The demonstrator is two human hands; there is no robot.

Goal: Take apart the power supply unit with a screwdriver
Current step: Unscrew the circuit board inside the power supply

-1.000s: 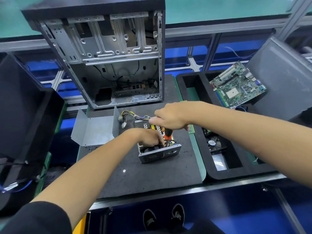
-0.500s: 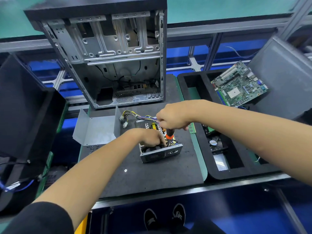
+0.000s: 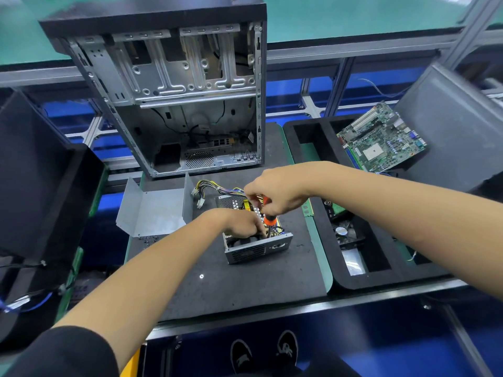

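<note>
Right hand [image 3: 277, 192] shifted slightly, fingers clamped on upright screwdriver [image 3: 269, 220], left hand [image 3: 243, 224] curled, bracing inside power supply unit [image 3: 255, 240]

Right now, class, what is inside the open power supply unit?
Inside the power supply unit: screwdriver, left hand, wires, yellow component. Hands hide the screw.

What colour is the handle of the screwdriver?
Orange with black, seen in the head view: the screwdriver stands in the open power supply unit, gripped by the right hand.
</note>
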